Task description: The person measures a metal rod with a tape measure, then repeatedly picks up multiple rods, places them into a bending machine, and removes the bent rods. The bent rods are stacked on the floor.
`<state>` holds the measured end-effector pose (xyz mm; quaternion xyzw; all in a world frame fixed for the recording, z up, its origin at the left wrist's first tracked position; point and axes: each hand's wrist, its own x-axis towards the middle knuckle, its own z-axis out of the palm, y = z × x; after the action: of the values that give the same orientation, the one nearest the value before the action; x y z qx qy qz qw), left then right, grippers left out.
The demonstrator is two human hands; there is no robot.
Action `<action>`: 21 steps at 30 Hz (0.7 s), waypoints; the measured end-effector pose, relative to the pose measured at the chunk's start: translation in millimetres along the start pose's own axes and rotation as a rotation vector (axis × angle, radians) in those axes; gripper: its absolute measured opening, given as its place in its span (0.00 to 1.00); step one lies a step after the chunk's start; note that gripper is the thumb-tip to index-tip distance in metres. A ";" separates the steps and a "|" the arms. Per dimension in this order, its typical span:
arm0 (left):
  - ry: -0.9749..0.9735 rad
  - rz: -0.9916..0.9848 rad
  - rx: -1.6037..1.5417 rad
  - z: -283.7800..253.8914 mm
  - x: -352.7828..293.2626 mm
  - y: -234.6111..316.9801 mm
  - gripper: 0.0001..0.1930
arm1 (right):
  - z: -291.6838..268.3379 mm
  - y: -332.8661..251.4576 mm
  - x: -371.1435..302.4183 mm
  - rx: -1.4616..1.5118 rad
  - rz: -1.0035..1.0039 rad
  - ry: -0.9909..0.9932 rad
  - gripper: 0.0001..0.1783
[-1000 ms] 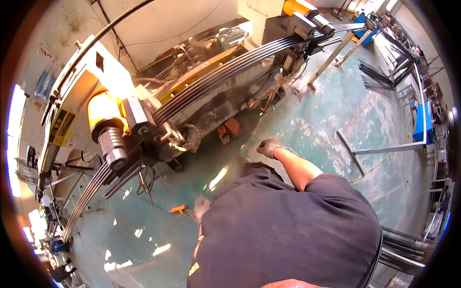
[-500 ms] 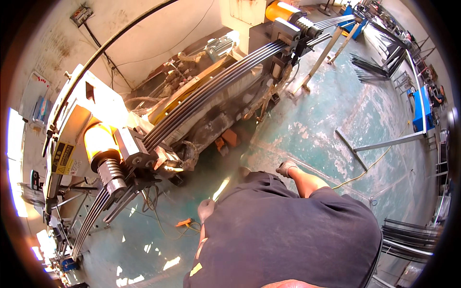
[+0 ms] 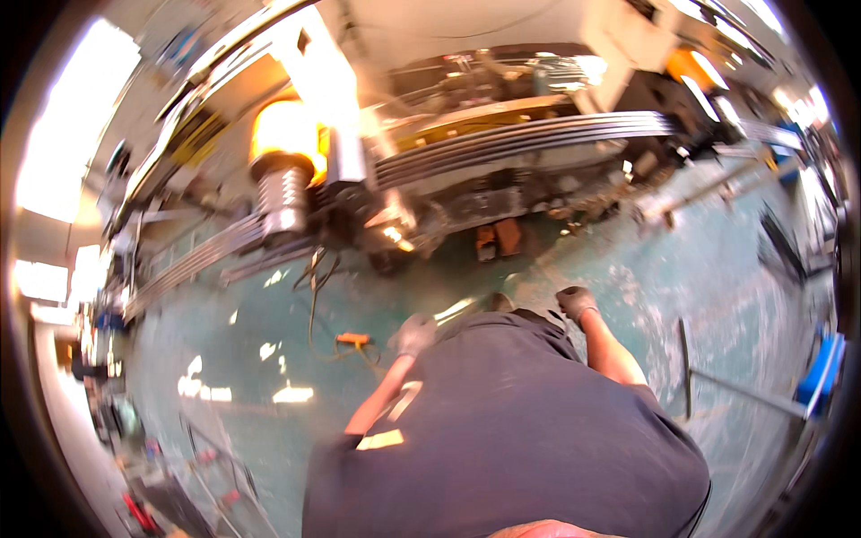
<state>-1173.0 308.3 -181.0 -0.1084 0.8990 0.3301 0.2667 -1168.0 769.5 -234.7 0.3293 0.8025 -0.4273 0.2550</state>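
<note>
My left hand [image 3: 414,334], in a pale work glove, hangs over the floor beside my body. Motion smears its fingers, and no held thing shows in it. Nearest to it lies an orange tool-like piece [image 3: 353,339] with a yellow cord on the floor. My right hand [image 3: 575,302], also gloved, hangs ahead of my right side, rounded and apart from everything around it; its fingers are blurred. In front of both hands stands a long machine carrying a bundle of dark metal bars [image 3: 529,135]. An orange cylinder with a ribbed metal end [image 3: 283,202] sits at its left.
Two orange-brown blocks [image 3: 508,237] sit on the floor under the machine. A metal frame [image 3: 749,392] with a thin bar stands on the right, near a blue object [image 3: 818,377]. Bars stick out past the machine's left end. Sunlit patches mark the green floor [image 3: 269,314].
My view has swung to the left, so the machine now lies more level across the top. The left hand shows farther out from my body; the right forearm has come more into view.
</note>
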 end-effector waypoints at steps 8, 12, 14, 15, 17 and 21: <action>0.301 0.051 -0.242 -0.5 -15.0 -30.1 0.14 | -56.8 -151.0 11.3 0.831 -0.519 0.112 0.17; 0.417 -0.013 -0.465 -20.4 -6.9 -47.2 0.12 | -118.7 -245.0 -8.1 1.342 -0.741 -0.264 0.33; 0.511 -0.095 -0.537 -48.3 -6.1 -48.5 0.11 | -136.2 -283.8 -17.7 1.513 -0.777 -0.316 0.39; 0.563 -0.137 -0.576 -62.2 -7.2 -50.1 0.11 | -139.7 -303.0 -25.5 1.604 -0.794 -0.290 0.41; 0.650 -0.166 -0.606 -111.1 -17.7 -29.2 0.12 | -159.6 -324.5 -7.2 1.685 -0.786 -0.452 0.45; 0.928 -0.122 -0.599 -214.4 -39.2 -21.7 0.12 | -163.2 -346.1 35.8 1.863 -0.720 -0.405 0.35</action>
<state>-1219.7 152.9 -33.8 -0.3656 0.7810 0.4728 -0.1813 -1470.6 775.3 2.1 0.0576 0.1439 -0.9811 -0.1155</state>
